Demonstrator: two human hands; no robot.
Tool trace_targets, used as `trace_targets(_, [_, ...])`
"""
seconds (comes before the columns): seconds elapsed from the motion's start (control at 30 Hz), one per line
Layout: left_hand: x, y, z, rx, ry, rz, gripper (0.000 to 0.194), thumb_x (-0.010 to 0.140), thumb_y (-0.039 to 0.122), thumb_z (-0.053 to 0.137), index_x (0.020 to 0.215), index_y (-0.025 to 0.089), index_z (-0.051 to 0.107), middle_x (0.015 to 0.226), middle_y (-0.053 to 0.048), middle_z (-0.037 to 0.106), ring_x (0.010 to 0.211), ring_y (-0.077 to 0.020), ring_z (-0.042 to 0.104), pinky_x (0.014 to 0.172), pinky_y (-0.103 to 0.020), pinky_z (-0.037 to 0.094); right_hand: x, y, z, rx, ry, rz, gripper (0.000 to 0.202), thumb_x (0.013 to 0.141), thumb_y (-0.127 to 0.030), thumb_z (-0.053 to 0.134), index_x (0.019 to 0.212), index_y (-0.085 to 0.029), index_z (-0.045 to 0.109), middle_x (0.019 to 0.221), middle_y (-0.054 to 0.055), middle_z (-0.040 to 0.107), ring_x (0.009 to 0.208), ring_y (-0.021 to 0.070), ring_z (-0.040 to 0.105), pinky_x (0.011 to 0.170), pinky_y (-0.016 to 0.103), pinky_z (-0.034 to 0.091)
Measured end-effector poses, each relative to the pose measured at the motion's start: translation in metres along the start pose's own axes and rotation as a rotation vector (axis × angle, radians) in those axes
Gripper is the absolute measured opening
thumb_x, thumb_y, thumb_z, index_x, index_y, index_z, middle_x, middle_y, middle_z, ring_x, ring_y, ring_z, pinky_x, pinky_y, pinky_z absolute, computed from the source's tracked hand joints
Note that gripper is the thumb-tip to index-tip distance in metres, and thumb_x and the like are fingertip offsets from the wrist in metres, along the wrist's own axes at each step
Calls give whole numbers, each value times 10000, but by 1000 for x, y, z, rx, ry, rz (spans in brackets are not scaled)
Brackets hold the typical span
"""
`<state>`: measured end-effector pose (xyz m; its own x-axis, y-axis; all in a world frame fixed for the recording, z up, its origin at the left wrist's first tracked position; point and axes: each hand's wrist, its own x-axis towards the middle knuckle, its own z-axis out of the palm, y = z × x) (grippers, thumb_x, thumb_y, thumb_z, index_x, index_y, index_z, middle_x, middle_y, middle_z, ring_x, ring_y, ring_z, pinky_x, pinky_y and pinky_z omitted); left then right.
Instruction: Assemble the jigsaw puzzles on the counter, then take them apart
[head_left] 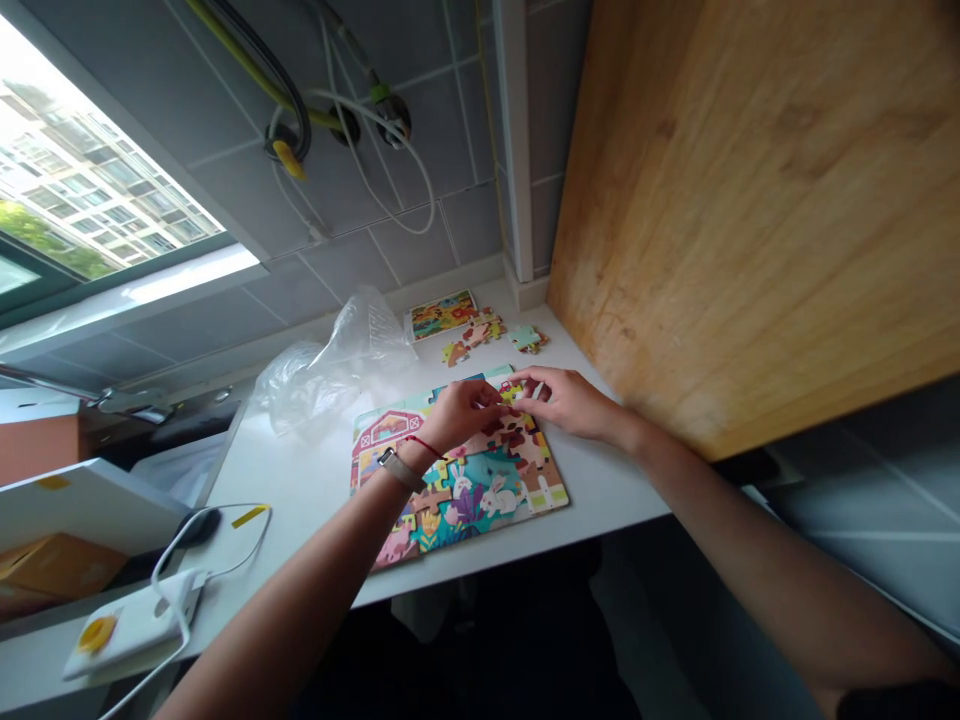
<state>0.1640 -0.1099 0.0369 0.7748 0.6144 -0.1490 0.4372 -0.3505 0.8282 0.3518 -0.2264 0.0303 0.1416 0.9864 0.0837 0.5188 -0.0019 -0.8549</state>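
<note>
A colourful jigsaw puzzle (480,485) with a barn, rabbits and plants lies largely assembled near the table's front edge. Over its upper middle is my left hand (466,412), fingers curled and closed close to the pieces; whatever they pinch is hidden. My right hand (564,398) reaches in from the right, its index finger and thumb stretched out and apart at the puzzle's upper right edge. The fingertips of both hands nearly meet there. Loose puzzle pieces (480,332) lie behind the puzzle, with a small pile of pieces (527,338) to their right.
A picture card (442,314) lies at the back of the white table (300,490). Crumpled clear plastic (330,365) rests left of it. A wooden panel (750,200) rises on the right. A power strip (135,622) with a white cable sits at the lower left.
</note>
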Motion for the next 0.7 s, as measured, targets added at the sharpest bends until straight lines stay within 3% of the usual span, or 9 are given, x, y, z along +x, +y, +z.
trace_targets(0.07, [4,-4,7,76,46,19,207,823,353,803,807,165,717,656,-5,716,579,-133,662,525,-207,461,1,5,2,-37,-11,14,402,846,-246,769,1244,-204,732,953,32,751,687,133,608,686,258,475])
trace_targets(0.27, [-5,-6,10,301,159,162,83,887,279,773,871,198,768,744,-1,730,660,-141,658,653,-247,503,0,13,6,-127,-82,16,263,790,-200,847,1042,-187,774,1056,63,700,820,162,677,752,259,502])
trace_targets(0.4, [-27,-7,6,400,285,330,154,1006,267,629,1013,204,769,1006,-69,764,917,-202,708,863,-343,574,-2,10,4,-179,-91,10,151,827,-232,826,968,-196,786,998,59,686,826,176,685,751,262,503])
trace_targets(0.5, [-47,-14,6,518,196,440,222,1027,309,598,1180,258,750,1260,-92,717,1183,-274,646,1017,-474,562,-3,6,3,-217,-108,10,163,837,-288,824,985,-220,812,967,55,685,810,182,677,740,269,495])
trace_targets(0.6, [-62,-22,11,641,93,458,308,1023,307,593,1310,302,706,1502,-82,577,1419,-351,483,1122,-596,495,-3,5,2,-233,-110,17,186,837,-281,821,1017,-236,827,953,52,688,808,183,678,747,273,494])
trace_targets(0.7, [-67,-26,16,688,87,435,324,1033,301,566,1328,301,700,1560,-79,522,1495,-377,395,1162,-638,452,-2,7,3,-232,-100,12,182,826,-265,825,1006,-242,838,941,49,694,808,185,678,754,273,500])
